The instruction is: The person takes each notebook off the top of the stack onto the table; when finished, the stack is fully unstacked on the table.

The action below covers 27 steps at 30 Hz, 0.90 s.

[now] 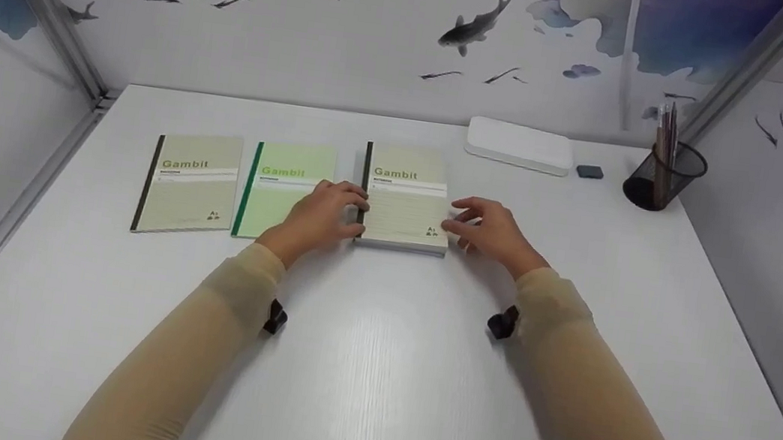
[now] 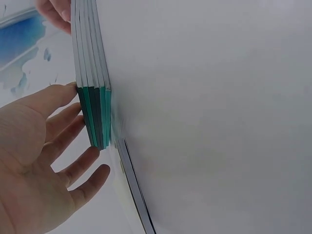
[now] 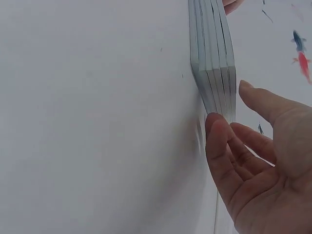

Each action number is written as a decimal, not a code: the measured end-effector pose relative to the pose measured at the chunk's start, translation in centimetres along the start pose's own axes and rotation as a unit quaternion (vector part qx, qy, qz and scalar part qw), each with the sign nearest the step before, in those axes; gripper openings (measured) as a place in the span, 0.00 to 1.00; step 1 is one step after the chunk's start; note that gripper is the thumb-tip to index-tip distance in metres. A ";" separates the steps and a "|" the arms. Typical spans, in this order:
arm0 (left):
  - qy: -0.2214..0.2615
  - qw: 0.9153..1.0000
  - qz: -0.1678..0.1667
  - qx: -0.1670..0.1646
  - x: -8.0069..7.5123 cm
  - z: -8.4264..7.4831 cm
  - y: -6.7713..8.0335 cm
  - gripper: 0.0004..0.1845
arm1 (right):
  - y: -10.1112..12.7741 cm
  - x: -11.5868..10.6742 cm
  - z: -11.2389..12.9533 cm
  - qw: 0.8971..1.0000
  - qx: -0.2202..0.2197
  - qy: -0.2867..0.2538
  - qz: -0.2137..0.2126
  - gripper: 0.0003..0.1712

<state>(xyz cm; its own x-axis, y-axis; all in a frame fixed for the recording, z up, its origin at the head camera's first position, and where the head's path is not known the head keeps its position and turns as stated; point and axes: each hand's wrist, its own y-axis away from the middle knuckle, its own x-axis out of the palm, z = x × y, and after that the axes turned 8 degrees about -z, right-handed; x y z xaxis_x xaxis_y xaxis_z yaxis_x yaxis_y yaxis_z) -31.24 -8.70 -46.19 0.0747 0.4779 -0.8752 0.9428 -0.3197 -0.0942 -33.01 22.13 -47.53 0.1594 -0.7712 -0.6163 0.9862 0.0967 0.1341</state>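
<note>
We see the left hand (image 1: 320,217) with fingers (image 2: 63,124) nearly straight and spread, their tips against the spine side of a stack of notebooks (image 1: 405,199); thumb at the top cover's edge, nothing curled round the stack. The wrist view shows several green and dark spines, fingertips touching them from the left.

The right hand (image 1: 492,232) sits at the stack's opposite, open-page side. Its fingers (image 3: 219,146) are loosely bent, one tip touching the page edges low down, the thumb just off the top corner. No firm grip visible on either side.

The stack lies flat on the white desk (image 1: 372,369), squarely between the two hands, cover up, reading "Gambit".

Left of the left hand: a light green notebook (image 1: 285,191), partly under the hand, and beyond it a beige notebook (image 1: 188,182), both flat, side by side. Far edge of the desk: a white box (image 1: 520,146), a small dark eraser (image 1: 589,172), a black mesh pen cup (image 1: 663,176) holding pencils.
</note>
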 end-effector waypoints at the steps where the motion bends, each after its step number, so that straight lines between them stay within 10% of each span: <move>1: 0.001 1.000 0.000 -0.002 0.0 -0.1 0.0 0.21 | -0.1 0.1 0.0 1.000 0.006 -0.004 0.002 0.32; 27: -0.023 0.999 -0.003 -0.032 0.0 0.6 0.0 0.25 | 0.1 0.0 -0.2 0.994 0.055 -0.090 0.014 0.33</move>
<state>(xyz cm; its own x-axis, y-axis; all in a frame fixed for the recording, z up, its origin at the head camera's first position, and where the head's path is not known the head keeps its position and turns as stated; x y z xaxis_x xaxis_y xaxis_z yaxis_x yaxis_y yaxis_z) -31.47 -9.20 -46.48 0.0549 0.4411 -0.8958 0.9622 -0.2630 -0.0706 -32.93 22.23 -47.67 0.1668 -0.8700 -0.4639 0.9690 0.0579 0.2400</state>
